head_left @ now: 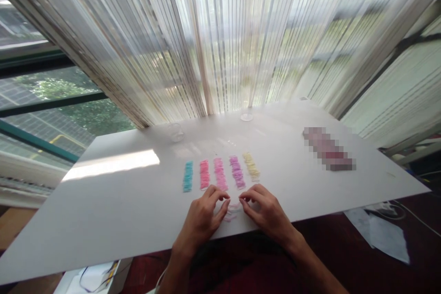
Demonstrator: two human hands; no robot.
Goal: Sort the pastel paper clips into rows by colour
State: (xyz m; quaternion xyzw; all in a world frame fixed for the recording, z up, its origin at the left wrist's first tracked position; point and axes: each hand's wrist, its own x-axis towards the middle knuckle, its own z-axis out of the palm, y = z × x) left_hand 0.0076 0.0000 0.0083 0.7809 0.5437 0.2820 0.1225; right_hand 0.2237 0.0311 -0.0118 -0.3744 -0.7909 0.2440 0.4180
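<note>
My left hand [206, 211] is closed in a pinch, thumb and index fingertips together, just over the near part of the table. Opposite it my right hand [267, 209] pinches in the same way, its fingertips a short gap from the left ones. Whatever they hold, if anything, is too small to make out. Below and between them lies a small loose heap of pale pink and whitish strips [231, 217]. Beyond the hands are rows of small thin pieces: teal [188, 177], coral [204, 174], pink [219, 173], purple [237, 172] and pale yellow [251, 166].
The white table [131, 211] has two clear round dishes [177, 134] near its far edge. A blurred-out pinkish oblong object [329, 149] lies at the right. Striped string curtains [220, 46] hang behind the table. Papers [386, 236] and cables are below its right side.
</note>
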